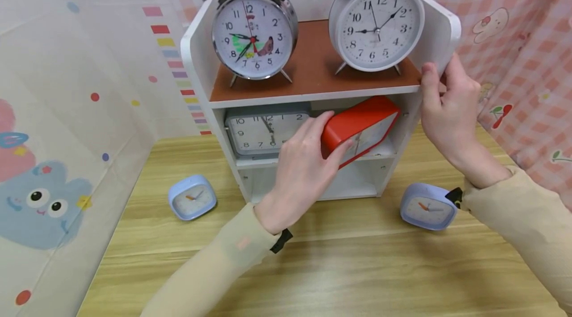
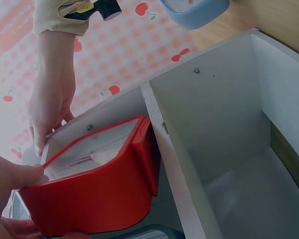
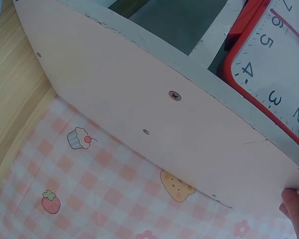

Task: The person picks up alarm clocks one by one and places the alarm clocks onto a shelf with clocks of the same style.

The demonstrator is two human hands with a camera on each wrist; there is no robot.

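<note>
My left hand (image 1: 308, 163) grips a red rectangular clock (image 1: 353, 123) by its left end, thumb on the face side. Tilted, the clock sits partly inside the right half of the middle compartment of a white shelf (image 1: 313, 96). In the left wrist view the red clock (image 2: 99, 184) lies against the compartment's divider board. Beside it in that compartment stands a grey rectangular clock (image 1: 268, 130). My right hand (image 1: 451, 103) holds the front edge of the shelf's right side panel, just below the top; in the right wrist view only a fingertip (image 3: 294, 204) shows against that panel.
On the brown top shelf stand a silver twin-bell alarm clock (image 1: 254, 34) and a white twin-bell alarm clock (image 1: 377, 24). Small blue clocks rest on the wooden table (image 1: 339, 267): one on the left (image 1: 192, 198), another on the right (image 1: 428, 206). Patterned cloth hangs behind.
</note>
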